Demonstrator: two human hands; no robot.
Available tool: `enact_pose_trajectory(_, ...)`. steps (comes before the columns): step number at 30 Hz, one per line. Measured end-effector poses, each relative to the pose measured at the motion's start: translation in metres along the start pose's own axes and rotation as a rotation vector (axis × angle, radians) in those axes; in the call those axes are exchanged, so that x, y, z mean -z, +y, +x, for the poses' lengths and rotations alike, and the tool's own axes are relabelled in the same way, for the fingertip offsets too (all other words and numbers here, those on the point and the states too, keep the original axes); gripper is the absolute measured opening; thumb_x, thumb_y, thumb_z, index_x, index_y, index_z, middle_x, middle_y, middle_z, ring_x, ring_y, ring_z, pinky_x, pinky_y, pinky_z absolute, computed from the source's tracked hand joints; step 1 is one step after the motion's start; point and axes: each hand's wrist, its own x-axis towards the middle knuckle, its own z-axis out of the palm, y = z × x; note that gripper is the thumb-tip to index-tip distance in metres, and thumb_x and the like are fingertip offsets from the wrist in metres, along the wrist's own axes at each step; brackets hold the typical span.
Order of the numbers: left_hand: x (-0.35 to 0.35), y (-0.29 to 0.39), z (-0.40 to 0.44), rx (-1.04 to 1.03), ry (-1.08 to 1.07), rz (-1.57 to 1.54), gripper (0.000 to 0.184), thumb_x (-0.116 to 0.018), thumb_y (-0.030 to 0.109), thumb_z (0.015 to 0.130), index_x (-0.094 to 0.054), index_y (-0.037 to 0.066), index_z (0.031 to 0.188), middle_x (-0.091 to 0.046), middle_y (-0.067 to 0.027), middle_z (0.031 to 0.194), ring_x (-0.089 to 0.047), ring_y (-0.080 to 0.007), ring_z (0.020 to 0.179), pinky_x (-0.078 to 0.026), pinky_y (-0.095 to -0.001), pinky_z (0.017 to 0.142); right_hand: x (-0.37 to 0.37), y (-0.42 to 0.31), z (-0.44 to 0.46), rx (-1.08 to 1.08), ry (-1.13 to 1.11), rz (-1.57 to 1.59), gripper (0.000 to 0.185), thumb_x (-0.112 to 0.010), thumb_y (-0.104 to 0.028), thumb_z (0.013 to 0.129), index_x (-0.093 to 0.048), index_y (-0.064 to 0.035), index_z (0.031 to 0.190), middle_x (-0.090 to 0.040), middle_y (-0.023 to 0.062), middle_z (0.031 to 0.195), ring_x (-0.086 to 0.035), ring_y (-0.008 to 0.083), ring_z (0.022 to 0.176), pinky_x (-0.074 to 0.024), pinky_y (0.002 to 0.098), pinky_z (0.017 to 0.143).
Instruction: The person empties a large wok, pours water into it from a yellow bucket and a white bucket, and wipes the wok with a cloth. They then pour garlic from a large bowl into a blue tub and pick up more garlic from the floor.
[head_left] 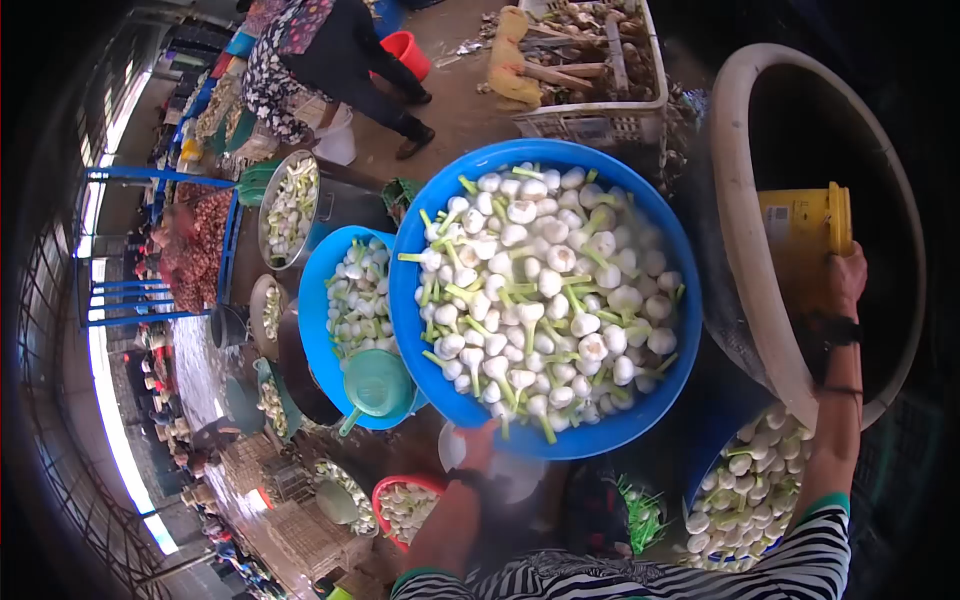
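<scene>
Apparently the right hand [848, 278] gripped the yellow bucket [795, 225] at its rim end, the arm reaching in past the edge of the big round vat [735, 150]; the fingertips could not be made out behind the plastic. The left hand [478, 445] was blurred near the lower rim of the blue basin [405, 330], with a pale bowl [515, 475] just beside it. Whether that hand was open or closed, or pressed on the basin, I could not tell.

The garlic bulbs [548, 283] filled the basin, which lay between the hands, just beyond the left one. Past the left hand, the light-blue basin [315, 300] held more bulbs, with a green scoop [375, 382] at its near side. Green trimmings [643, 515] and another heap of bulbs [750, 490] lay nearer the body than the right hand.

To my mind, good handling called for a full wrap of the fingers round the bucket's edge, a wrist clear of the vat's rim, and a light left-hand touch, since a hard push could have tipped bulbs from so full a basin.
</scene>
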Motion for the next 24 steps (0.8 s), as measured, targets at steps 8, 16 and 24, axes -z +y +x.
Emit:
enact_pose_trajectory(8, -0.002, 0.037, -0.043, 0.051, -0.233, 0.048, 0.097, -0.069, 0.036, 0.066, -0.005, -0.011, 0.122, -0.051, -0.0162, 0.095, -0.051, -0.0239, 0.082, -0.045, -0.0349, 0.072, 0.179, -0.091, -0.024, 0.560, 0.139, 0.166, 0.033, -0.064, -0.010, 0.067, -0.058, 0.0054, 0.095, -0.061, 0.0130, 0.085, -0.058, 0.0232, 0.076, -0.0458, 0.0308, 0.070)
enact_pose_trajectory(16, -0.010, 0.051, -0.052, 0.002, -0.265, 0.075, 0.123, -0.066, 0.038, 0.070, 0.036, -0.014, 0.115, -0.054, -0.0167, 0.089, -0.055, -0.0221, 0.071, -0.046, -0.0375, 0.050, 0.284, -0.244, -0.203, 0.956, 0.449, -0.052, 0.043, -0.081, -0.010, 0.057, -0.058, 0.0091, 0.086, -0.062, 0.0183, 0.077, -0.061, 0.0281, 0.067, -0.0517, 0.0369, 0.063)
enact_pose_trajectory(24, 0.092, 0.066, -0.064, 0.163, -0.893, -0.235, 0.086, -0.055, 0.055, 0.075, -0.017, 0.006, 0.134, -0.027, -0.0255, 0.134, -0.037, -0.0411, 0.119, -0.035, -0.0555, 0.089, 0.247, -0.264, -0.350, 0.924, -0.252, 0.497, 0.051, -0.059, -0.024, 0.081, -0.044, 0.0046, 0.120, -0.056, 0.0111, 0.105, -0.052, 0.0185, 0.098, -0.0402, 0.0293, 0.084)
